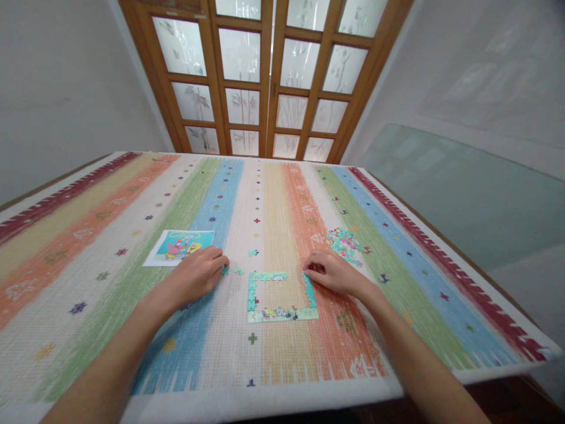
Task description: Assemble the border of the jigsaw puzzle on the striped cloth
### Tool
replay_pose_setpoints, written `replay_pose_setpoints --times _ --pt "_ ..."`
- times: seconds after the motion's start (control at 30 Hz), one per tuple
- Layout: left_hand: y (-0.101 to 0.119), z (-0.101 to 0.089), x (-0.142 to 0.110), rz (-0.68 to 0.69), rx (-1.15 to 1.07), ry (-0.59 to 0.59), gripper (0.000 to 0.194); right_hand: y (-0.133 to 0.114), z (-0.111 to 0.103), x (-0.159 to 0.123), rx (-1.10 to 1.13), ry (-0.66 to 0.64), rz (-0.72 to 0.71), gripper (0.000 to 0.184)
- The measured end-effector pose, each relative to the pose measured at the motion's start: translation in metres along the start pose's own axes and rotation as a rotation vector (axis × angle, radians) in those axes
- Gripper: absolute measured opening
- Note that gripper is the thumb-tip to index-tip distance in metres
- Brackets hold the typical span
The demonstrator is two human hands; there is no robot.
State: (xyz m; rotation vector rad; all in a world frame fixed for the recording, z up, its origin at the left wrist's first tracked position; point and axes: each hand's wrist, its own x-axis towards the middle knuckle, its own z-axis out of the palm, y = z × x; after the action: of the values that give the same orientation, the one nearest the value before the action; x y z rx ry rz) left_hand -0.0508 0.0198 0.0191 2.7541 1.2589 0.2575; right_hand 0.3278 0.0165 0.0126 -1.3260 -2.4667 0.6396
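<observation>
A partly joined jigsaw puzzle frame (282,315) lies flat near the table's front, with left, bottom and right borders and part of the top one. My right hand (330,272) has its fingers curled and pinched on a small teal puzzle piece at the upper end of the right border. Left of the frame, my left hand (203,270) is closed, with a teal puzzle piece (225,270) at its fingertips. Between that hand and the frame lies a loose piece (239,271), and another loose piece (253,252) sits farther back.
A printed cartoon picture (176,244) lies beyond my left hand, partly covered by it. Behind my right hand is a pile of loose puzzle pieces (344,242). A striped cloth (273,359) covers the table. Wooden glazed doors (267,76) stand beyond its far edge.
</observation>
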Motion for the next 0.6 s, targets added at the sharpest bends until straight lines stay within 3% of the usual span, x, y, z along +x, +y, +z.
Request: replay_pose_setpoints --times 0.6 --pt "0.0063 -0.0017 0.0008 0.007 0.059 -0.032 0.013 -0.0032 -0.0008 -0.0002 0.002 0.006 -0.003 0.009"
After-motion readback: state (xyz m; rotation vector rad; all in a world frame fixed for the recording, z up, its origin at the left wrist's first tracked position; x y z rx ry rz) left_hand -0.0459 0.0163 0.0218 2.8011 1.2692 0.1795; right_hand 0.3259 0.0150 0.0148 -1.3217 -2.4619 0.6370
